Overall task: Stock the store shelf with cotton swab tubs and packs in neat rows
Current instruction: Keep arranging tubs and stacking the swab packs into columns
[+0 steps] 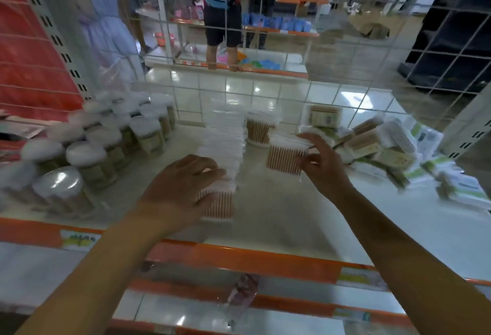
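A row of square clear cotton swab tubs (225, 146) runs from the shelf's front toward the wire back. My left hand (183, 188) rests flat with straight fingers on the front tub (220, 205) of that row. My right hand (324, 161) grips another square tub (284, 156) of wooden-stick swabs by its right side, just right of the row. One more tub (260, 128) stands behind it. Round lidded swab tubs (106, 143) fill the shelf's left in rows. Loose swab packs (385, 143) lie heaped at the right.
The white shelf (292, 217) has an orange front rail (239, 257) and a wire grid back (265, 90). A perforated upright (61, 42) stands at the left. Beyond the grid, people stand in an aisle by other shelves. A lower shelf sits beneath.
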The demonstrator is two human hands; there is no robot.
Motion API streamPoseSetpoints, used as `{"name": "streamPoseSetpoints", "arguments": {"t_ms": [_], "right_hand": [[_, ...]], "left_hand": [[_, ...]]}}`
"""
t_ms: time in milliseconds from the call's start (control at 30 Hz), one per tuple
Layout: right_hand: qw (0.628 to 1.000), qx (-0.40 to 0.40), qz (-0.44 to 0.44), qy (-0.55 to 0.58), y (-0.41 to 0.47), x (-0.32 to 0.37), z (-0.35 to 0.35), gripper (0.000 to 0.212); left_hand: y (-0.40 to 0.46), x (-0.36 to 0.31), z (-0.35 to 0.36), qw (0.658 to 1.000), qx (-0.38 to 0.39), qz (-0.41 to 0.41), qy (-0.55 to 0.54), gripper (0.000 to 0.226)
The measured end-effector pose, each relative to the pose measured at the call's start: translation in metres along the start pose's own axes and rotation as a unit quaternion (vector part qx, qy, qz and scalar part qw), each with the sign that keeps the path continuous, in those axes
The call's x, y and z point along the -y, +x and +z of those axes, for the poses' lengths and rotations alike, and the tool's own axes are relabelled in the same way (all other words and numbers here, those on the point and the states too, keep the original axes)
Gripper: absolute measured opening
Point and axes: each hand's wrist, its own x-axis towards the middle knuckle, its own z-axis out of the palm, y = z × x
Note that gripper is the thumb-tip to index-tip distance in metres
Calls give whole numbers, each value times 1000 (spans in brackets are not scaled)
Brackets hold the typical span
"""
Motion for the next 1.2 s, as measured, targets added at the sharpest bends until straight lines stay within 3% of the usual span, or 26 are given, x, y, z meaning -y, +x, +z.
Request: {"name": "streamPoseSetpoints", "arguments": {"t_ms": [200, 333, 567, 700, 833, 933, 1033, 1200], "right_hand": [[992, -12, -18, -122, 53, 6, 31, 42], [985, -8, 3, -173, 71, 5, 45, 39], [923, -46, -21, -381, 74, 3, 51, 47], [898, -15, -99, -428, 76, 6, 57, 40], [907, 18, -87, -411, 80, 10, 64, 31], [905, 12, -79, -418, 82, 11, 67, 34], [897, 8, -89, -432, 80, 10, 68, 32], [885, 22, -88, -456, 74, 13, 65, 41]], "left_hand": [[-6, 13, 17, 999, -14, 24, -29, 37], [-6, 13, 14, 998, 9, 20, -67, 62], [-6, 13, 16, 998, 10, 9, -68, 37], [-6, 11, 15, 998, 14, 8, -63, 38], [-5, 8, 9, 998, 14, 12, -60, 30], [-4, 2, 6, 997, 41, -4, -60, 48], [-2, 0, 5, 997, 48, -22, -50, 50], [11, -13, -8, 985, 148, -90, -9, 47]]}}
